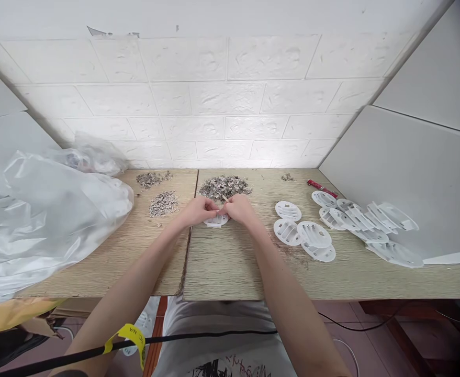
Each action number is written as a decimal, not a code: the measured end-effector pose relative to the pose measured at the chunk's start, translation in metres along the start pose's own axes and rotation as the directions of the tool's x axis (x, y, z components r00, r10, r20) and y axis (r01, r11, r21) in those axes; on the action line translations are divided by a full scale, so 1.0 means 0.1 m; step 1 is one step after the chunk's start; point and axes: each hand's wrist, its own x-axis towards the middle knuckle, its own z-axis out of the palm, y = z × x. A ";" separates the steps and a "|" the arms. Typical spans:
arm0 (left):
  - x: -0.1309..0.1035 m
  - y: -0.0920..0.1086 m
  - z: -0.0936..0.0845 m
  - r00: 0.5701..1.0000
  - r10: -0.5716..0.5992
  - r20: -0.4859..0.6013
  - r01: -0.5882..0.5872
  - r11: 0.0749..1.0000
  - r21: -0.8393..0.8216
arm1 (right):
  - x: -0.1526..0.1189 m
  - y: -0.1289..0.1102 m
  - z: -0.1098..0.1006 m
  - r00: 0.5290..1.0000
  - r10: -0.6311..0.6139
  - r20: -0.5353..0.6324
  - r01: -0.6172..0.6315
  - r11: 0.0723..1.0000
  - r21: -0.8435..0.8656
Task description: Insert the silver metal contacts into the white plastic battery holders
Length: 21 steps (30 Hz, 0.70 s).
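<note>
A round white plastic piece (216,220) lies on the wooden table between both hands. My left hand (200,210) is closed at its left upper edge, fingertips pressed on it. My right hand (237,208) is closed around a thin light-coloured stick or tool (225,199), its fingertips over the piece's right side. The parts under the fingertips are hidden. Just behind the hands is a heap of small metal parts (225,186). Left of my left hand lies another pile of small metal pieces (164,203).
Large plastic bags (57,209) cover the left side. White discs (288,232) lie on the right, with more overlapping discs (371,220) beyond, near a red tube (322,188). A black cable (198,337) crosses low in front. A brick-patterned wall stands behind.
</note>
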 end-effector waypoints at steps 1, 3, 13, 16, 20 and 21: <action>0.01 -0.01 0.00 1.000 -0.005 0.000 0.005 1.000 0.003 | 0.00 -0.01 0.00 1.000 0.005 0.006 -0.005 1.000 0.012; 0.02 -0.01 0.01 1.000 -0.013 -0.003 0.013 1.000 0.017 | -0.01 -0.02 0.00 1.000 0.015 0.021 -0.015 1.000 0.021; 0.02 0.04 0.01 0.999 -0.041 0.029 0.037 0.993 0.115 | -0.07 -0.03 -0.06 0.988 -0.016 0.155 0.033 0.993 -0.111; 0.03 0.02 0.01 0.998 -0.039 0.040 0.034 0.992 0.119 | -0.10 -0.03 -0.08 0.982 -0.039 0.186 0.063 0.990 -0.127; 0.01 0.00 -0.02 0.999 -0.026 0.042 0.024 0.998 0.061 | -0.14 -0.02 -0.09 0.980 -0.093 0.173 0.125 0.974 -0.187; 0.01 -0.01 -0.03 0.999 -0.028 0.044 0.026 0.999 0.037 | -0.15 -0.03 -0.09 0.979 -0.106 0.176 0.142 0.969 -0.203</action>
